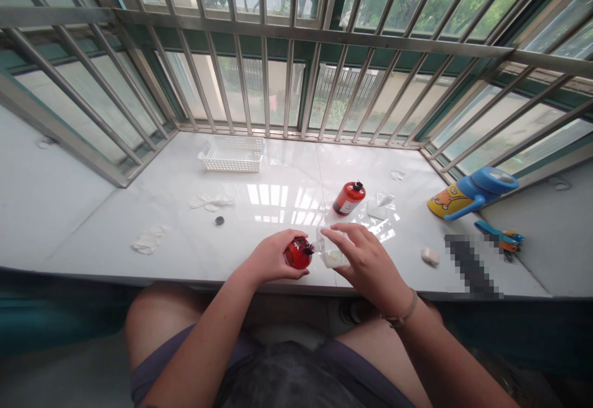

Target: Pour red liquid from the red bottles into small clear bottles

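The left grip (271,258) clasps a small red bottle (299,253) tipped sideways, its spout at the clear tub (331,253) held by the right grip (365,263), both near the worktop's (185,229) front edge, with a second red bottle (349,198) beyond.

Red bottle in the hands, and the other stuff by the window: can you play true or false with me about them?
1. The left hand holds a red bottle tipped sideways. True.
2. The right hand holds nothing. False: it holds a small clear container at the bottle's mouth.
3. A white basket sits at the back of the ledge. True.
4. The blue and yellow flask stands upright. False: it lies on its side.
5. A small black cap lies loose on the ledge. True.
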Motion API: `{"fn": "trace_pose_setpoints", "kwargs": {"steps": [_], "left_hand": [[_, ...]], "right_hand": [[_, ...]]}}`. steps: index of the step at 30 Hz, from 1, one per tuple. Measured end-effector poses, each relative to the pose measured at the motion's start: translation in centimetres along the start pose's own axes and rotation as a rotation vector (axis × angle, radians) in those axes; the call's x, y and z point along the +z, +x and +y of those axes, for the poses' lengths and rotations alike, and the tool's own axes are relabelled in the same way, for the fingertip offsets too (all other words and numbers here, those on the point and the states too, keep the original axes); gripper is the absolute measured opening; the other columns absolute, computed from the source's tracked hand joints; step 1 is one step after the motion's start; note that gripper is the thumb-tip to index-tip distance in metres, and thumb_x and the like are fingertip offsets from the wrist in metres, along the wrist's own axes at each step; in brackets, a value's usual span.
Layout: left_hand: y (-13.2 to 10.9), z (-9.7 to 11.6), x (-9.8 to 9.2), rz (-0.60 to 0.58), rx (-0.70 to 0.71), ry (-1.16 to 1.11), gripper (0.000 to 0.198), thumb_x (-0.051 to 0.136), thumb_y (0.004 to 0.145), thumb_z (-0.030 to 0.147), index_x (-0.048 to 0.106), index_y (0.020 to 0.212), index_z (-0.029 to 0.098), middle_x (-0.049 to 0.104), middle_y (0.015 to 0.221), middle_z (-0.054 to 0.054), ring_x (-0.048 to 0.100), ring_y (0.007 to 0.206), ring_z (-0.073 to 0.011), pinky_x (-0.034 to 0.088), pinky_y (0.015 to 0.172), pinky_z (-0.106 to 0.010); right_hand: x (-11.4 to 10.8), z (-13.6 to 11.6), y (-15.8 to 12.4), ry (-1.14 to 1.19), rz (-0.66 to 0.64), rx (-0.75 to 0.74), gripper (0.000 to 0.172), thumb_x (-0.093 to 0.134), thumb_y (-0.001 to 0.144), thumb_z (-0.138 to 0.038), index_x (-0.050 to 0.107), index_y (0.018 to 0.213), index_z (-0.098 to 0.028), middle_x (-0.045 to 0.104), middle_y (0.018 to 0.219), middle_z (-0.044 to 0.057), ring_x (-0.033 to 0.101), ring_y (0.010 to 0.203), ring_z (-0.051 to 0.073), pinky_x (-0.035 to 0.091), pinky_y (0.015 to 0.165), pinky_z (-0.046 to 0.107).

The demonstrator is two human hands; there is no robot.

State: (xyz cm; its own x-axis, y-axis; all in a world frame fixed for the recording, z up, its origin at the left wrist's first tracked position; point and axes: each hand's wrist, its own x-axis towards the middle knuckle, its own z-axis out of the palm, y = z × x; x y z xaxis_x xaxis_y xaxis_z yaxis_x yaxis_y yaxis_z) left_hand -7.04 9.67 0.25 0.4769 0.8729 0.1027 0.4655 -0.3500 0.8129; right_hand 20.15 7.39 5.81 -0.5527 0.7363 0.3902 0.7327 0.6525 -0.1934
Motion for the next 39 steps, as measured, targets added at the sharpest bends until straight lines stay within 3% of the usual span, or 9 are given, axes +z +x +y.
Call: {"fn": "trace_pose_setpoints", "kwargs": {"steps": [20,39], "left_hand": [[0.0,-0.07,-0.06,-0.005,-0.003,0.0,0.077,0.094,0.068,0.042,0.062,0.137,0.032,0.072,0.134,-0.002,0.07,0.118,-0.0274,0.055,0.104,-0.039],[0.03,-0.08,-0.04,0.008,-0.003,-0.008,0.077,0.094,0.067,0.042,0.063,0.136,0.03,0.072,0.133,-0.005,0.071,0.118,-0.0296,0.055,0.105,-0.041]], "right_hand": [[-0.08,0.05,0.02,-0.023,0.012,-0.015,0.065,0.073,0.091,-0.01,0.054,0.151,-0.027,0.062,0.139,0.014,0.058,0.126,0.034,0.053,0.107,0.054],[-0.17,0.33,0.03,-0.045,-0.011,-0.026,0.073,0.066,0.086,-0.002,0.054,0.153,-0.028,0.059,0.145,0.013,0.054,0.133,0.035,0.05,0.113,0.056]]}}
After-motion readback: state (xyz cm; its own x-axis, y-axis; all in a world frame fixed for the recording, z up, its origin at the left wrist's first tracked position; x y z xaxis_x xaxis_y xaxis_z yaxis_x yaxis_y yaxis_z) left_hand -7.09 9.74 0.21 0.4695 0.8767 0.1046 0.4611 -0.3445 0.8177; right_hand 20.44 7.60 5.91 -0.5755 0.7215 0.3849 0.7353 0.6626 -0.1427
